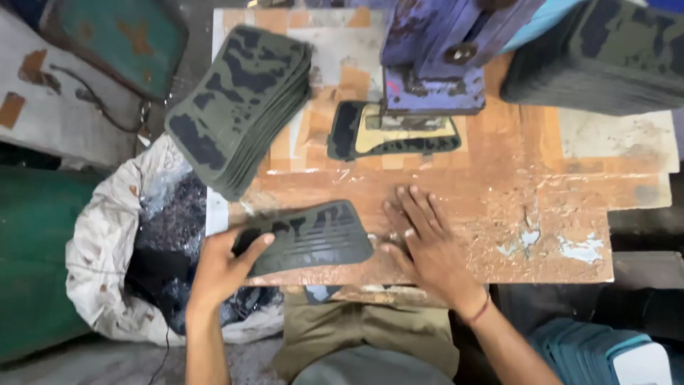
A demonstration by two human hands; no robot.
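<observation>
Camouflage-patterned pieces, loose: two, one (pixel 306 239) under the left fingers (pixel 253 249), one (pixel 392 132) beyond the right fingertips (pixel 410 203) beneath the single purple press (pixel 442 57). Stacks of such pieces: two, one (pixel 239 107) above the left fingers, one (pixel 605 57) far right. Sacks: one (pixel 107 235), beside the left hand (pixel 221 267).

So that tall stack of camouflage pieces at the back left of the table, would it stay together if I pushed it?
Probably not as a block. The stack of camouflage pieces already leans, its layers fanned along the edge, so a push would likely shear it. The sheets look thin and flat, so they probably slide over each other. It overhangs the table above the sack, so some might drop in.
</observation>
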